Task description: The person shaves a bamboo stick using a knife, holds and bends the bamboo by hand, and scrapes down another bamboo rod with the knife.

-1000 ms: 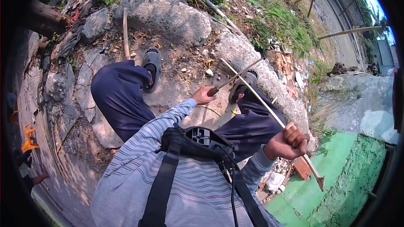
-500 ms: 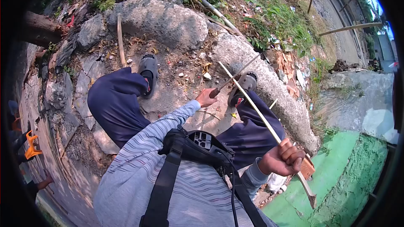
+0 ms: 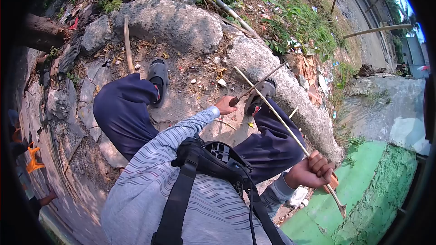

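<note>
My left hand (image 3: 225, 105) is closed around the dark handle of a long, narrow-bladed knife (image 3: 260, 83). Its blade points up and to the right, crossing a thin, pale split strip of wood or bamboo (image 3: 284, 124) near that strip's far end. The lower part of the strip is gripped in my right hand (image 3: 313, 170), held low on the right beside my knee. A rough, splintered end sticks out below that fist. The strip slants across my right trouser leg and shoe (image 3: 265, 89).
A wooden stick (image 3: 128, 44) leans near my left shoe (image 3: 158, 77). Broken concrete slabs (image 3: 168, 22) curve ahead. Another thin pale stick (image 3: 293, 112) lies by my right leg. Green-painted concrete (image 3: 363, 177) is at right. A person's hand (image 3: 47, 198) and an orange plastic object (image 3: 34, 159) appear at far left.
My right hand has shifted slightly right and the strip has turned, showing a narrower side. The knife has moved a little to the right and its blade tip sits slightly lower.
</note>
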`<state>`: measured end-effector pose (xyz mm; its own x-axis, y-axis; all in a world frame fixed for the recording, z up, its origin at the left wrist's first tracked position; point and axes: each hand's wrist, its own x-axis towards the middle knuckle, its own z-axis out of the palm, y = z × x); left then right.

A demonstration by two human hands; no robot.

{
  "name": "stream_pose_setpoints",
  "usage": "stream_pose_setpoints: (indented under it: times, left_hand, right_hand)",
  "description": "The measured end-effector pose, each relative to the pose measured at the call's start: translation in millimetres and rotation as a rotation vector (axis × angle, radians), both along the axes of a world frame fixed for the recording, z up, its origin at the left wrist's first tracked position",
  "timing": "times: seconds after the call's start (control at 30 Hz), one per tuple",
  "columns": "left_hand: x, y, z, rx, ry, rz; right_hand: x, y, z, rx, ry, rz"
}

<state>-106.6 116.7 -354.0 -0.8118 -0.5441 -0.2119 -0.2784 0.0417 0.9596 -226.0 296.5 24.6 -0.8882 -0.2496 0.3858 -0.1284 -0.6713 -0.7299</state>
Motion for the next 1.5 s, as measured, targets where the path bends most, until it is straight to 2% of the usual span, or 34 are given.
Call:
stream_pose_setpoints:
  times: [0.13,0.27,0.33,0.5,0.6,0.77,0.97,1.5]
  left_hand:
    - [2.5,2.5,15.0,-0.09,-0.014,0.091]
    - [5.5,-4.5,19.3,-0.109,-0.079,0.065]
    - [4.9,-9.6,7.9,-0.172,-0.091,0.087]
    - [1.7,-8.4,-24.2,-0.112,-0.089,0.174]
    - [5.4,0.9,-18.4,-0.08,-0.004,0.128]
    - [-4.2,-0.2,-8.3,-0.032,-0.053,0.042]
    - [-5.2,-8.4,-2.8,-0.119,-0.053,0.006]
    - [-9.2,9.0,36.5,-0.164,0.132,0.094]
  right_hand:
    - [5.1,-1.5,-1.1,-0.031,0.006,0.048]
    - [9.7,-1.1,-0.3,-0.016,0.02,0.064]
    - [8.7,-0.6,-0.2,-0.021,0.011,0.076]
    - [4.1,2.5,-1.4,-0.022,0.013,0.096]
    - [5.3,-0.9,-2.0,-0.014,0.028,0.104]
    - [-0.1,-3.8,1.0,-0.024,0.02,0.057]
    - [-25.2,9.6,-2.8,-0.007,0.013,0.014]
    - [-23.7,7.2,-2.0,-0.003,0.005,0.018]
